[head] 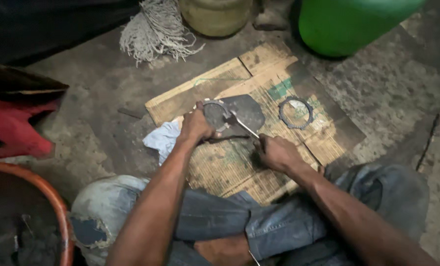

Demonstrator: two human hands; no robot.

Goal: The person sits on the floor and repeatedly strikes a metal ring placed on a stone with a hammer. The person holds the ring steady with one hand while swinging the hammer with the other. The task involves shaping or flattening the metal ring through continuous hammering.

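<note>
My left hand (196, 124) grips a round metal clutch part (216, 114) and holds it down on a flattened cardboard sheet (239, 167). My right hand (277, 152) is closed around the handle of a thin metal tool (243, 126) whose tip reaches into the round part. A dark flat plate (249, 109) lies just behind the part. A toothed ring (295, 113) lies apart on the cardboard, to the right of both hands.
A pale cloth (163, 139) lies left of my left hand. A green drum (348, 22), a yellowish container (215, 16) and a mop head (156, 30) stand at the back. A red object (13, 128) and an orange-rimmed basin (57, 207) are at left. My jeans-clad legs (220, 221) are in front.
</note>
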